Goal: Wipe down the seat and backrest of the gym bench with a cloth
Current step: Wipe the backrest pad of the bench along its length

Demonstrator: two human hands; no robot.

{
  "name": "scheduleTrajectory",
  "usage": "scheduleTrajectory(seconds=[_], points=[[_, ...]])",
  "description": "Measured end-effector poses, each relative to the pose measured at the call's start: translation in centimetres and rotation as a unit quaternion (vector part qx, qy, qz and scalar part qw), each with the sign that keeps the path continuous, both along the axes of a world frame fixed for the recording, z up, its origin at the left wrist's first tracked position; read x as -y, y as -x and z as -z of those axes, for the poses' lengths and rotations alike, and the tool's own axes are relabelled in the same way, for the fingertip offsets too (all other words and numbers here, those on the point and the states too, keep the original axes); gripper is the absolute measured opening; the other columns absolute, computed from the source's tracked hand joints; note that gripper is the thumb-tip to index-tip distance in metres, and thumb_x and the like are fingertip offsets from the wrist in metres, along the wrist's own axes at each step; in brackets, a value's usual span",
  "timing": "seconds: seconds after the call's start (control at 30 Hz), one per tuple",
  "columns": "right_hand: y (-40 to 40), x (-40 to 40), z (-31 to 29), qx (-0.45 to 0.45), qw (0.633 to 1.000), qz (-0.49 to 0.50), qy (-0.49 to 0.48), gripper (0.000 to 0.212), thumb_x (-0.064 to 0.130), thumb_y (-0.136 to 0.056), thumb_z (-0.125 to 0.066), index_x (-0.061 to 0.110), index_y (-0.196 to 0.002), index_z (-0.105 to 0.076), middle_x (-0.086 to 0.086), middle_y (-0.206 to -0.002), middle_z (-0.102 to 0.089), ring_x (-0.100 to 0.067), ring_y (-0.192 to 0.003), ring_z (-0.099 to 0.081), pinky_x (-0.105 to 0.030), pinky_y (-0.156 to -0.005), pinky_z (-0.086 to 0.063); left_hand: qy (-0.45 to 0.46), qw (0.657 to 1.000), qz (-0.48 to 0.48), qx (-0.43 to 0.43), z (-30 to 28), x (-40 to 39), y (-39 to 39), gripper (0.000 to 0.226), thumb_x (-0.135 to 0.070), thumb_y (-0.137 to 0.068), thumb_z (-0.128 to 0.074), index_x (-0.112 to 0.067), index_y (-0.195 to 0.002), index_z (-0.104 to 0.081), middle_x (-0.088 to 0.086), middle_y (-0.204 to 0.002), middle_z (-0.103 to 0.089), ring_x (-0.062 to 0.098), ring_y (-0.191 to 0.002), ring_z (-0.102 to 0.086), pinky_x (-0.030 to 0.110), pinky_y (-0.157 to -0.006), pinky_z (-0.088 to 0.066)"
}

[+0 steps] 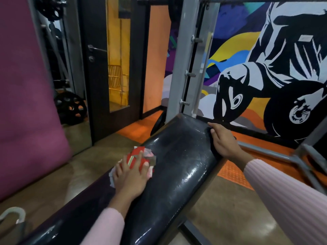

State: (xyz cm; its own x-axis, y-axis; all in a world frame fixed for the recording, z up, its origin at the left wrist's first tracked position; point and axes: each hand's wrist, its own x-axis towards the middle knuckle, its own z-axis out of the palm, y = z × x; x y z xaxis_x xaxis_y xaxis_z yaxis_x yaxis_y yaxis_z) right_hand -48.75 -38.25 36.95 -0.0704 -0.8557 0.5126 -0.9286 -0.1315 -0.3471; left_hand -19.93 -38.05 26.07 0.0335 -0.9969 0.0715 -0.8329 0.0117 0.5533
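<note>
Under the left hand (130, 175) lies the cloth (141, 159), and the hand presses it flat on the bench (177, 167) with straight, spread fingers; they do not curl round it. The cloth is crumpled, mostly red with white and grey patches and some thin stripes. It shows beyond the fingertips and on both sides of the hand, so the hand covers only its near part. It sits near the left edge of the pad, about in the middle of its length.

At the far right corner of the pad, the right hand (223, 142) holds the edge: the thumb lies on the top surface and the other fingers bend down over the side. Both hands are on the same pad but well apart, with bare black surface between them. Each arm wears a pink ribbed sleeve (283, 191).

The bench pad is long, black and glossy, with light reflections and fine pale streaks on the upper part. It runs from the near left to the far right.

Beyond the pad stands a grey metal upright (178, 68) with pegs on its side. Behind it is a wall with a colourful mural (256, 68). To the left is a dark door (95, 76), a black weight plate (70, 107) near the floor, and a large purple mat (23, 103) leaning upright. An orange floor mat (235, 174) lies under the right side.
</note>
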Motion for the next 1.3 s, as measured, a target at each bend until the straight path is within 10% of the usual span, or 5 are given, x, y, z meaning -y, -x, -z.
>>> scheduleTrajectory(seconds=[0.2, 0.4, 0.6, 1.03, 1.3], points=[[0.2, 0.1, 0.0, 0.015, 1.000, -0.004, 0.015, 0.032, 0.008, -0.099, -0.041, 0.004, -0.127, -0.055, -0.016, -0.127, -0.060, -0.031, -0.119, -0.053, -0.018, -0.089, -0.029, 0.041, 0.993, 0.109, 0.021, -2.2, 0.9, 5.0, 0.051, -0.055, -0.096, -0.018, -0.051, -0.144, -0.003, 0.002, -0.160, 0.005, 0.035, -0.144, 0.006, 0.050, -0.116, 0.001], [0.1, 0.0, 0.1, 0.021, 1.000, -0.001, 0.001, 0.032, 0.013, -0.100, -0.039, 0.009, -0.129, -0.053, -0.013, -0.128, -0.058, -0.027, -0.120, -0.051, -0.016, -0.085, -0.026, 0.026, 0.998, 0.060, -0.014, -2.9, 4.9, 4.6, 0.052, -0.056, -0.095, -0.022, -0.048, -0.145, -0.011, 0.003, -0.157, -0.015, 0.034, -0.139, -0.017, 0.049, -0.115, -0.012], [0.5, 0.2, 0.3, 0.013, 1.000, -0.013, 0.013, 0.033, 0.013, -0.099, -0.039, 0.007, -0.128, -0.053, -0.013, -0.127, -0.059, -0.027, -0.119, -0.052, -0.020, -0.091, -0.029, 0.076, 0.992, 0.101, 0.021, -2.0, -1.2, 7.4, 0.053, -0.053, -0.096, -0.022, -0.048, -0.145, -0.004, 0.002, -0.160, 0.006, 0.034, -0.145, 0.008, 0.051, -0.116, -0.001], [1.2, 0.8, -0.2, 0.028, 0.999, -0.035, 0.002, 0.028, 0.013, -0.098, -0.042, 0.016, -0.121, -0.059, 0.000, -0.112, -0.062, -0.012, -0.104, -0.052, -0.025, -0.090, -0.036, 0.028, 0.998, 0.053, 0.006, -2.6, 2.6, 5.5, 0.052, -0.054, -0.096, -0.020, -0.049, -0.145, -0.004, 0.002, -0.160, 0.000, 0.034, -0.145, 0.000, 0.050, -0.116, -0.004], [2.9, 3.6, -0.2, 0.131, 0.980, 0.095, 0.116, 0.029, -0.010, -0.084, -0.048, 0.003, -0.095, -0.071, -0.015, -0.098, -0.071, -0.027, -0.094, -0.064, -0.026, -0.084, -0.041, 0.036, 0.988, 0.150, 0.022, -5.8, 6.5, 9.1, 0.053, -0.054, -0.096, -0.020, -0.048, -0.145, -0.003, 0.005, -0.160, 0.000, 0.037, -0.144, 0.002, 0.053, -0.116, -0.003]])
